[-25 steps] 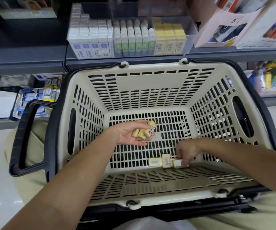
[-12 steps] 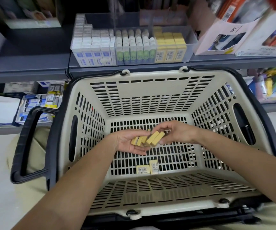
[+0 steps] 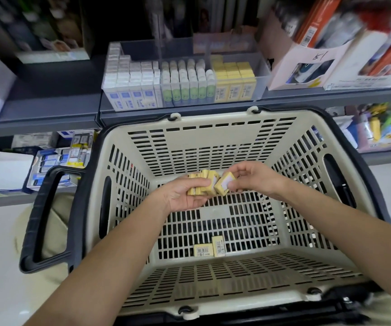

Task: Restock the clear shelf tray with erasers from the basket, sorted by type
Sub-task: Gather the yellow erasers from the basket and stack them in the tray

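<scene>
right hand [image 3: 248, 178] lifted an eraser [image 3: 223, 185] to left hand [image 3: 183, 197].

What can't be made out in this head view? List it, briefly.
Head view:
- Count in the stack of yellow erasers: the left hand grips it, fingers covering some.
- Label on the single eraser pinched by the right hand: blurred.
- Print on the two loose erasers on the basket floor: too small.
- Back rows in the clear shelf tray: hidden behind front rows.

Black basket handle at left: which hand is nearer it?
Left. The left hand, gripping yellow erasers, is right of the handle over the basket; the right hand, pinching one eraser, is farther right.
</scene>
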The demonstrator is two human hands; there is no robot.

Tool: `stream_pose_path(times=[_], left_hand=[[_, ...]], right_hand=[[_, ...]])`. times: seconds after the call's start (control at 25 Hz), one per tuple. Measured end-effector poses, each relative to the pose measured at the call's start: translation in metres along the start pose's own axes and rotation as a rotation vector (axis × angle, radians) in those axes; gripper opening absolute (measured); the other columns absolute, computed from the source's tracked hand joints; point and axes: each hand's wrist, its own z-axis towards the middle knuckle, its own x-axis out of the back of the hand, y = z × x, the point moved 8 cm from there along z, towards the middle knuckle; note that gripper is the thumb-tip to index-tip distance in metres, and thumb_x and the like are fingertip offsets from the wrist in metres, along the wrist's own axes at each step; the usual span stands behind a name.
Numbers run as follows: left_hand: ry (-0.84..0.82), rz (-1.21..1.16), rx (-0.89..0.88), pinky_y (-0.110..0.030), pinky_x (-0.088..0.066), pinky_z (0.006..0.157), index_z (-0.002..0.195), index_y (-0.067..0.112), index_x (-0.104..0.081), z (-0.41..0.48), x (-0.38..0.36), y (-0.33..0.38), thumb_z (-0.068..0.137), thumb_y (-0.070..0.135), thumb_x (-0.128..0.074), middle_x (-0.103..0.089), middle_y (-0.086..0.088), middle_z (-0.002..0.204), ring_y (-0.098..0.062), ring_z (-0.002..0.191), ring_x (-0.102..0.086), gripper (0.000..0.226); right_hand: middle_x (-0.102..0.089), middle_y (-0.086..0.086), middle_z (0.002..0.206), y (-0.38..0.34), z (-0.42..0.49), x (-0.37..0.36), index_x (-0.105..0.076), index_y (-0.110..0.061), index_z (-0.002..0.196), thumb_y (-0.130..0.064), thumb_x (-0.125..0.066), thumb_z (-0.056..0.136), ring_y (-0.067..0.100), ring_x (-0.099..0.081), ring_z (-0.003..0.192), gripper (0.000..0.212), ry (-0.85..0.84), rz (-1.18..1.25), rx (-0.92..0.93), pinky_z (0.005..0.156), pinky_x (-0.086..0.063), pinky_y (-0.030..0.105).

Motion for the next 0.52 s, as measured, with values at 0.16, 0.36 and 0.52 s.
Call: stream_pose_path(times=[0.16,0.36,0.52], left_hand=[[0.024,0.016,-0.123,-0.034,-0.059,0.066,0.110,0.006,-0.056,-0.010,-0.011,0.034,0.060,-0.008,-0.072,-0.072,-0.014,0.091,-0.026,0.084,-0.071,0.054],[0.055,0.097,-0.210,-0.036,-0.058,0.063,0.117,0.011,-0.050,-0.021,-0.034,0.062,0.056,-0.014,-0.074,-0.068,-0.017,0.100,-0.029,0.084,-0.071,0.071],[0.082,0.119,-0.309,-0.030,-0.058,0.059,0.114,0.014,-0.052,-0.032,-0.046,0.086,0.067,-0.016,-0.069,-0.065,-0.016,0.101,-0.024,0.078,-0.071,0.059]], right_hand=[[-0.071,0.000,0.081,-0.016,-0.003,0.022,-0.064,-0.014,0.097,-0.002,-0.064,0.080,0.011,-0.066,0.074,0.021,0.035,0.116,0.049,0.063,-0.053,0.019],[-0.069,0.004,0.089,-0.041,-0.008,0.030,-0.066,-0.013,0.096,-0.020,-0.067,0.073,0.015,-0.064,0.082,0.024,-0.031,0.292,0.123,0.073,-0.052,0.024],[-0.071,0.003,0.091,-0.056,-0.012,0.053,-0.063,-0.010,0.105,-0.003,-0.067,0.077,0.009,-0.066,0.080,0.028,0.121,0.133,0.144,0.074,-0.050,0.018]])
